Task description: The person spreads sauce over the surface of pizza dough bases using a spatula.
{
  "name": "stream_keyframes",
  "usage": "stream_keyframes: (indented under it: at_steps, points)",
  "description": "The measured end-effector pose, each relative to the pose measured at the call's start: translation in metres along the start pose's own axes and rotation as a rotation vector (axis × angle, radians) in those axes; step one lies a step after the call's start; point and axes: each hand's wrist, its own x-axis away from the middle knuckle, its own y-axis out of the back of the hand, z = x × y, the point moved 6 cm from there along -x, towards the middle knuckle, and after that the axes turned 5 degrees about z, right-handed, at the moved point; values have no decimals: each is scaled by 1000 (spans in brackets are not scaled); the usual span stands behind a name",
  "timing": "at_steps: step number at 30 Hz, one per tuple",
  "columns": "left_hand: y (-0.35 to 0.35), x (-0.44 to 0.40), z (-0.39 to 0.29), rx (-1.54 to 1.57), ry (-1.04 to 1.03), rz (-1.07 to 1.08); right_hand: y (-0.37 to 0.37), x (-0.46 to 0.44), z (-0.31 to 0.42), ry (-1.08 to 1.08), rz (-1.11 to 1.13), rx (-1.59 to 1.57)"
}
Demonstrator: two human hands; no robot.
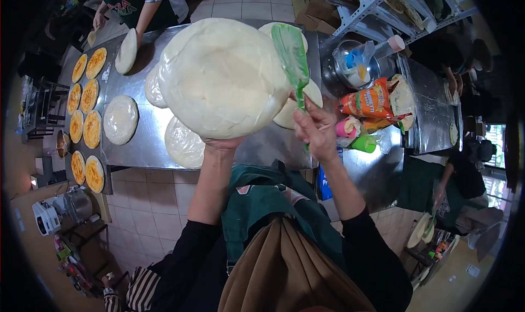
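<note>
My left hand [223, 142] is under a large round of pale dough [224, 77], raised above the steel table [147, 158]; its fingers are hidden beneath the dough. My right hand [317, 127] is closed around the handle of a green spatula [291, 55], whose broad blade points up beside the dough's right edge and looks smeared with something whitish. More dough rounds lie on the table under and around the raised one, among them a shiny one [186, 142] below it and another [121, 119] to the left.
Sauce-topped rounds [89, 96] stand in two columns on the left. A co-worker's hand holds a dough disc [127, 51] at the upper left. To the right are a steel bowl [373, 74], an orange packet [367, 101] and a green cup [364, 143]. Other people work at far right.
</note>
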Motion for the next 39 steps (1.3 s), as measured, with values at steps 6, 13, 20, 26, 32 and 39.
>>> stream_keyframes:
  at_steps: [6, 13, 20, 26, 32, 39]
  points:
    - [15, 3, -6, 68, 12, -24, -27, 45, 3, 418, 72, 648]
    - [20, -3, -4, 49, -5, -46, -8, 40, -2, 297, -47, 478]
    - [19, 4, -6, 38, -21, -58, -41, 61, -41, 324, 172, 207]
    - [17, 4, -4, 31, -21, -60, 3, 6, -3, 61, 9, -99]
    - [22, 5, -6, 36, -43, -55, -30, 66, 3, 421, 201, 758]
    - [25, 7, 1, 33, -27, -66, 8, -17, 61, 382, 50, 717]
